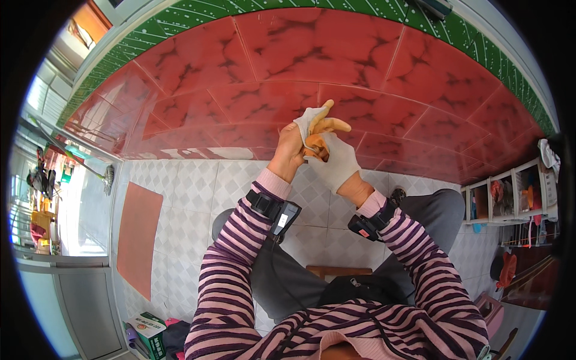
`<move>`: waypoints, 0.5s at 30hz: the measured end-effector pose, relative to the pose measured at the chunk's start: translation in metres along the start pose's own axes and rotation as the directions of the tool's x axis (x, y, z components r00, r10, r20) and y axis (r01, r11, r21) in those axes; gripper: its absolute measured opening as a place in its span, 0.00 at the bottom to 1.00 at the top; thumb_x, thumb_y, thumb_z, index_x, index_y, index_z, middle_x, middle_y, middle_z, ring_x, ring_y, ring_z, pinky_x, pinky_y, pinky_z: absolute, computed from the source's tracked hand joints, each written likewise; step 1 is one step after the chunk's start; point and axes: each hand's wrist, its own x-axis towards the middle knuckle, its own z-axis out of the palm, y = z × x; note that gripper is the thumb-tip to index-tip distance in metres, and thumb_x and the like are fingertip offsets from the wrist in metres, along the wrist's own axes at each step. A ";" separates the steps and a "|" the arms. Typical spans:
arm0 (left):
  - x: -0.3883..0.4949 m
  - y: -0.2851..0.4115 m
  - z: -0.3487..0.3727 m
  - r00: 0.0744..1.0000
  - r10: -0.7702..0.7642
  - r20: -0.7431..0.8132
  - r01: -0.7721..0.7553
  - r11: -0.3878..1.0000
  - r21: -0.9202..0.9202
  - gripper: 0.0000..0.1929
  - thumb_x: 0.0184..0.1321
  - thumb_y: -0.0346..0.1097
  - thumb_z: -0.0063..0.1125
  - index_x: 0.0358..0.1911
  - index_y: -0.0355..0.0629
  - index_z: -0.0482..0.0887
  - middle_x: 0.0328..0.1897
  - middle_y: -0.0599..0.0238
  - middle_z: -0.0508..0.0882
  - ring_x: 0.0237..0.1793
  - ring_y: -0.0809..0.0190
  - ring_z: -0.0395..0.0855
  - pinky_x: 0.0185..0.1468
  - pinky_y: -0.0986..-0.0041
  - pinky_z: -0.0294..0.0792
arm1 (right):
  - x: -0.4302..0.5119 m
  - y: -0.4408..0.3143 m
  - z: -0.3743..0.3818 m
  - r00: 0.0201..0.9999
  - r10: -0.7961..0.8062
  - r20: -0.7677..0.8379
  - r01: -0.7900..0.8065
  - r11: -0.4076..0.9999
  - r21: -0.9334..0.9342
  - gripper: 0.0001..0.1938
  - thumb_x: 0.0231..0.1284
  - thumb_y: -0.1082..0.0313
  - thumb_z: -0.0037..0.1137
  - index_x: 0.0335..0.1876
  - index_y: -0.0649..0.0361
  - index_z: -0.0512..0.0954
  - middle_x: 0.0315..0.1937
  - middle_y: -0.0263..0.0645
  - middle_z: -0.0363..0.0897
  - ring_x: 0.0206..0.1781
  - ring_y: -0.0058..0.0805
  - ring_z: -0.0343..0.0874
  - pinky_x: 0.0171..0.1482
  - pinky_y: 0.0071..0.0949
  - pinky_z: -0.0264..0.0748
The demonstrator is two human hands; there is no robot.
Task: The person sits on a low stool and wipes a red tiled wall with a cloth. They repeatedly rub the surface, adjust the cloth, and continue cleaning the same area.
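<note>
My left hand (292,140) is partly inside a white knit work glove with a yellow-orange coating (320,120); its cuff is bunched over the palm and the coated fingers stick out up and to the right. On my right hand (334,161) is a similar glove, and its fingers are closed on the left glove's edge near the thumb. The two hands touch in front of the red tiled wall. Striped sleeves and black wrist straps with small devices are on both forearms.
A red marbled tile wall (279,54) rises ahead. Left are a reddish mat (139,238), a mop (108,180) and a doorway. A green-and-white box (153,333) lies at lower left. A white shelf rack (510,191) stands right. My bent legs flank the tiled floor.
</note>
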 end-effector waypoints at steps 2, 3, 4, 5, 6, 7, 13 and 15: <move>0.000 -0.002 -0.002 0.994 0.064 -0.088 -0.056 0.994 0.093 0.28 0.80 0.52 0.43 0.73 0.40 0.70 0.68 0.46 0.80 0.56 0.54 0.85 0.57 0.67 0.81 | 0.000 0.000 0.002 0.999 -0.022 -0.047 0.022 1.000 -0.009 0.15 0.60 0.64 0.68 0.50 0.58 0.80 0.42 0.47 0.85 0.41 0.48 0.86 0.44 0.39 0.82; 0.000 -0.007 -0.001 0.986 0.123 -0.112 -0.104 0.982 0.159 0.30 0.81 0.58 0.38 0.74 0.45 0.70 0.70 0.52 0.79 0.58 0.56 0.84 0.55 0.70 0.80 | 0.000 0.000 0.003 0.998 -0.022 -0.059 0.022 1.000 -0.002 0.15 0.60 0.63 0.68 0.50 0.58 0.80 0.42 0.47 0.85 0.41 0.48 0.86 0.44 0.39 0.82; 0.002 -0.002 -0.002 0.993 0.037 -0.110 -0.019 0.987 0.161 0.30 0.80 0.60 0.38 0.73 0.46 0.71 0.71 0.55 0.78 0.57 0.59 0.83 0.55 0.73 0.80 | 0.001 0.000 0.003 0.996 -0.046 -0.081 0.046 0.999 -0.006 0.15 0.60 0.64 0.68 0.50 0.58 0.80 0.42 0.47 0.85 0.40 0.48 0.86 0.44 0.38 0.82; 0.003 -0.001 0.000 0.997 0.029 -0.078 -0.021 0.994 0.106 0.29 0.80 0.59 0.39 0.72 0.47 0.72 0.72 0.55 0.78 0.59 0.58 0.83 0.56 0.73 0.80 | 0.002 0.001 0.003 0.994 -0.059 -0.095 0.059 0.998 -0.002 0.15 0.60 0.64 0.68 0.50 0.59 0.80 0.41 0.47 0.85 0.40 0.47 0.86 0.43 0.38 0.82; 0.003 -0.001 0.004 0.999 0.022 -0.045 -0.020 0.999 0.050 0.28 0.80 0.59 0.40 0.70 0.47 0.73 0.73 0.54 0.77 0.62 0.56 0.82 0.58 0.72 0.80 | 0.003 0.001 0.003 0.992 -0.071 -0.109 0.072 0.997 0.002 0.15 0.60 0.64 0.68 0.50 0.59 0.80 0.40 0.47 0.85 0.39 0.47 0.86 0.43 0.37 0.81; 0.004 0.000 0.008 1.000 0.018 -0.001 -0.018 1.000 0.011 0.27 0.80 0.58 0.41 0.69 0.47 0.74 0.73 0.54 0.76 0.64 0.55 0.81 0.59 0.72 0.80 | 0.004 0.001 0.002 0.995 0.006 -0.099 -0.001 0.999 0.051 0.15 0.60 0.65 0.68 0.50 0.59 0.80 0.39 0.47 0.84 0.38 0.44 0.86 0.43 0.36 0.81; 0.003 0.000 0.021 0.989 0.107 0.099 -0.099 0.991 -0.088 0.27 0.77 0.46 0.52 0.74 0.45 0.67 0.75 0.52 0.74 0.66 0.48 0.79 0.66 0.64 0.76 | 0.002 -0.003 0.003 0.984 0.167 -0.065 -0.146 0.958 0.248 0.15 0.58 0.68 0.68 0.50 0.62 0.81 0.34 0.44 0.84 0.34 0.30 0.82 0.43 0.30 0.79; 0.003 0.000 0.013 0.998 0.069 0.002 -0.068 0.992 -0.110 0.29 0.76 0.43 0.52 0.77 0.46 0.63 0.76 0.53 0.74 0.66 0.49 0.80 0.65 0.64 0.76 | 0.000 -0.004 0.004 0.975 0.221 -0.013 -0.210 0.943 0.258 0.15 0.58 0.68 0.68 0.50 0.62 0.81 0.34 0.42 0.84 0.34 0.27 0.81 0.43 0.28 0.79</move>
